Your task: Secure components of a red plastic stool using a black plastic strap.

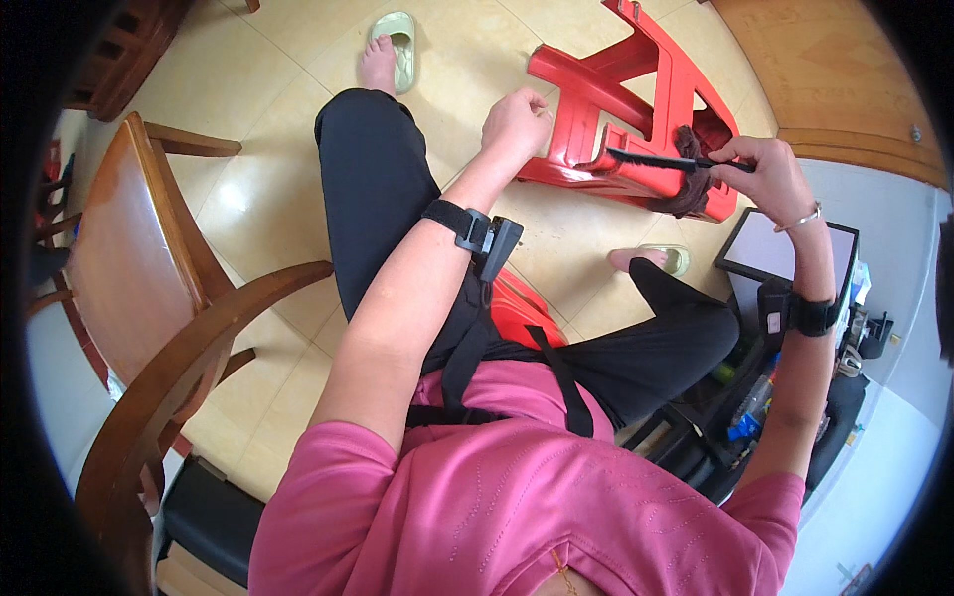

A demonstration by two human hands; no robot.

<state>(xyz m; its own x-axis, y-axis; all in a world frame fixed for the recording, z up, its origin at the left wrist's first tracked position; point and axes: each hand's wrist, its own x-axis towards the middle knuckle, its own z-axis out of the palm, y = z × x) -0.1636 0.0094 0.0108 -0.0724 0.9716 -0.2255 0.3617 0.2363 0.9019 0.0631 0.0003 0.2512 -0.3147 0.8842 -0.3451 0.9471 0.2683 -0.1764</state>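
Note:
My right hand (pixel 771 175) grips the handle of a slim black brush (pixel 656 160), its bristled end pointing left over a red plastic stool (pixel 589 145). The stool lies on its side on the floor. A dark brown cloth (pixel 697 190) is draped around part of it, just beneath the brush. My left hand (pixel 519 123) hovers by the left end of the stool, fingers curled in and thumb close to them. Nothing shows in that hand, though the inside of the fingers is partly hidden.
A wooden chair (pixel 141 223) stands at left, its curved arm (pixel 186 357) reaching toward my leg. On the right are a wooden cabinet door (pixel 835 82), a dark-framed panel (pixel 794 238) and a cluttered black shelf (pixel 693 439). Beneath me is another red plastic seat (pixel 525 305).

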